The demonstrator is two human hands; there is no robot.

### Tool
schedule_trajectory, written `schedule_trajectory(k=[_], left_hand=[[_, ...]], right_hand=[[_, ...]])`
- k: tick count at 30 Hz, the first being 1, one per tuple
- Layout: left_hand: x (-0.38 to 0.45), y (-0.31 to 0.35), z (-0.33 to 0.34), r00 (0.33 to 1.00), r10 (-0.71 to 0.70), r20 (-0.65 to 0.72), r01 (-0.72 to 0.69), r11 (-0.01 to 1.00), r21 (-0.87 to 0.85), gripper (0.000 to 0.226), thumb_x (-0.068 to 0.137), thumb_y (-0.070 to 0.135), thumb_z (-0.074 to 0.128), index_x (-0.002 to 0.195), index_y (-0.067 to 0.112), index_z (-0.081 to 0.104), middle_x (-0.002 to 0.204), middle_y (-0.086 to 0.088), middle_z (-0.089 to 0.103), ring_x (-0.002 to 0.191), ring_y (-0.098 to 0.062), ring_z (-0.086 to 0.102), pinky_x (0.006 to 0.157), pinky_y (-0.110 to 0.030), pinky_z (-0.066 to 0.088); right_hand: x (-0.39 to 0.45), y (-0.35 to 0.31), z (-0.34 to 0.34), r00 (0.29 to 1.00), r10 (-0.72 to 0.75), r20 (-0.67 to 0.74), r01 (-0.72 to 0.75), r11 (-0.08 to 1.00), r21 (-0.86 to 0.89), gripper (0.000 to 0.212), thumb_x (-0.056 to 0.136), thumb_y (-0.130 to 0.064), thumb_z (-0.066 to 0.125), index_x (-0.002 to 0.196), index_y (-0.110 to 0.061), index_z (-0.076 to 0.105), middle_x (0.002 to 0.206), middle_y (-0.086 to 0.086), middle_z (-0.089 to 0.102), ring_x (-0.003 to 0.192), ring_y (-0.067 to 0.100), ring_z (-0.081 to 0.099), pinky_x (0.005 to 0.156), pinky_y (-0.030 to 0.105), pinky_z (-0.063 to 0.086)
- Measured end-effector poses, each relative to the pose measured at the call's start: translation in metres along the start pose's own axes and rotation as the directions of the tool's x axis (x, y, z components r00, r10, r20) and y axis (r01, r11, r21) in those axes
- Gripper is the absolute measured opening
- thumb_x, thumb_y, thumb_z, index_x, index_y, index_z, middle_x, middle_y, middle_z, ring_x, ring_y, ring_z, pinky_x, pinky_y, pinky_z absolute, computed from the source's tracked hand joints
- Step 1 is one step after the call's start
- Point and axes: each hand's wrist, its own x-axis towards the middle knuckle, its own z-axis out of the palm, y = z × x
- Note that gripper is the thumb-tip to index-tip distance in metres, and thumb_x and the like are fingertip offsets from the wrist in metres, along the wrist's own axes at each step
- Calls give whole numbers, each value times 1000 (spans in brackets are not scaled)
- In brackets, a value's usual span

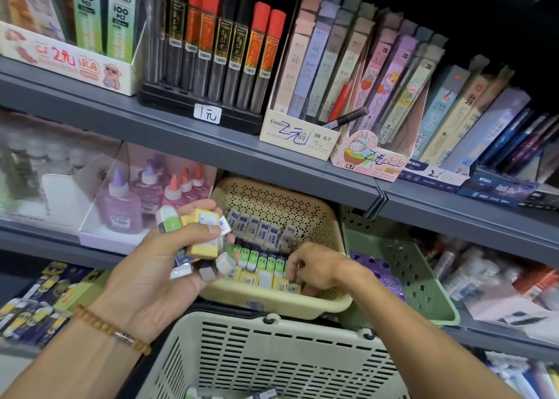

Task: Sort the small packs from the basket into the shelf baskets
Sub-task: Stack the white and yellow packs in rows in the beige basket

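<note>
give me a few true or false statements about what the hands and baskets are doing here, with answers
1. The left hand holds a bunch of small packs. True.
2. The right hand is reaching into the green shelf basket. False: its fingers are down in the beige shelf basket, among the rows of packs there.
3. The beige shelf basket is empty. False: it already holds rows of small packs.
4. A slotted carry basket sits below the hands, in front of the shelf. True.
5. The left wrist wears a beaded bracelet. True.
</note>
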Motion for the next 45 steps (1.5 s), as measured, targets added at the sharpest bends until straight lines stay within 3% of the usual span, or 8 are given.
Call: schedule_trajectory(k=[8, 12, 20, 27, 32, 36, 40, 45], left_hand=[[1, -5, 0, 1000, -17, 9, 17, 1000, -10, 31, 63, -1, 63, 88, 15, 74, 101, -6, 72, 84, -30, 65, 74, -42, 57], [2, -7, 2, 999, -35, 29, 36, 999, -32, 27, 62, 0, 62, 79, 15, 77, 93, -7, 73, 83, -29, 67, 68, -39, 58], [5, -11, 4, 999, 49, -9, -50, 997, -56, 28, 64, 1, 61, 82, 15, 76, 88, -10, 72, 76, -25, 72, 69, -43, 60], [8, -4, -2, 989, 59, -134, -63, 998, -23, 25, 58, 1, 67, 78, 15, 75, 88, -7, 72, 81, -24, 69, 77, -40, 58], [6, 0, -6, 989, 26, -148, -34, 998, -49, 23, 60, 1, 67, 78, 13, 75, 93, -14, 65, 86, -27, 65, 76, -38, 58], [6, 4, -6, 988, 34, -154, -44, 997, -58, 30, 62, 1, 64, 88, 13, 72, 91, -12, 67, 86, -26, 66, 71, -36, 59], [4, 10, -9, 984, 46, -171, -58, 996, -66, 28, 63, 2, 63, 87, 14, 71, 92, -13, 68, 94, -29, 65, 69, -34, 58], [-2, 17, -13, 993, 18, -113, -25, 998, -57, 26, 65, 2, 60, 85, 11, 74, 91, -10, 69, 93, -28, 63, 67, -30, 58]], right_hand=[[-17, -2, -8, 961, -62, -269, 141, 947, 288, 22, 102, -27, 46, 112, -19, 64, 94, -1, 69, 75, 10, 66, 75, 32, 55], [-35, -30, -8, 863, -250, -439, 492, 610, 621, 13, 94, -34, 60, 99, -26, 70, 85, -4, 71, 65, 9, 64, 57, 25, 51], [-52, -62, 7, 723, -487, -490, 689, 559, 461, 49, 65, -26, 90, 109, -31, 66, 87, -11, 60, 66, 3, 53, 59, 14, 44], [-41, -44, 0, 789, -188, -585, 603, 414, 681, 16, 90, -6, 66, 94, -19, 74, 74, 2, 75, 67, 13, 70, 63, 21, 56], [-17, -15, 8, 869, 133, -476, 240, 729, 641, 15, 90, -19, 69, 105, -15, 73, 77, -9, 72, 69, 23, 69, 73, 42, 57], [4, -17, 21, 926, 57, -372, 158, 839, 521, 16, 95, -23, 63, 107, -21, 72, 85, -7, 72, 35, 3, 42, 42, 19, 45], [24, -37, 22, 968, -146, -205, 200, 942, 271, 15, 95, -21, 61, 89, -21, 76, 108, -9, 72, 75, 4, 65, 70, 20, 50], [45, -46, 18, 984, -62, -169, 95, 975, 201, 32, 91, -31, 65, 120, -21, 58, 116, 1, 62, 104, 19, 59, 87, 29, 48]])
